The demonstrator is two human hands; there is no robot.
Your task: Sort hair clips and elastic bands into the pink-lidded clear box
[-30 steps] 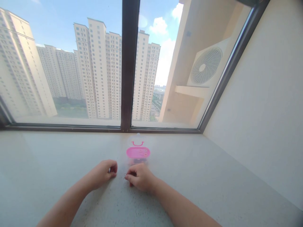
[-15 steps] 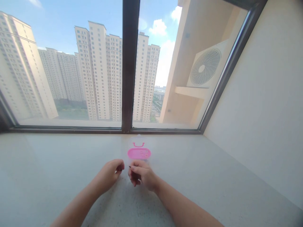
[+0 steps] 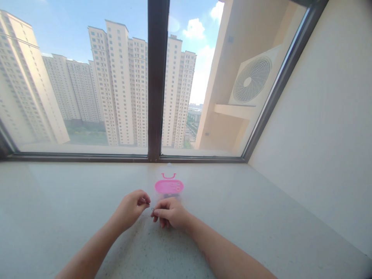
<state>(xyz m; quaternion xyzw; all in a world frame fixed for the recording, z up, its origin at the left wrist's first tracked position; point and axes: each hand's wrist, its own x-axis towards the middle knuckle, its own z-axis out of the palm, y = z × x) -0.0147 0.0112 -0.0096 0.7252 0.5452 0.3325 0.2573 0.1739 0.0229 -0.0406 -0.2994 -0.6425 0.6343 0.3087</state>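
My right hand [image 3: 170, 213] is closed in a pinch on a small thin ring [image 3: 152, 209], which pokes out past the thumb and forefinger. Just left of it, my left hand [image 3: 133, 207] also pinches, thumb against forefinger. A tiny dark bit shows at its fingertips, too small to name. The two sets of fingertips are close but apart, a little above the pale sill. Behind my right hand stands a clear plastic box with a pink oval panel [image 3: 169, 186] and a pink handle [image 3: 168, 176]; my hand hides its lower front.
The pale speckled sill [image 3: 72, 193] stretches to both sides. A dark window frame [image 3: 155, 159] runs along its back edge, with tall buildings outside. A white wall [image 3: 319, 135] bounds the right side.
My right hand has moved slightly left and turned, so the small ring now shows at its fingertips. My left hand has shifted slightly left. The view has tilted slightly.
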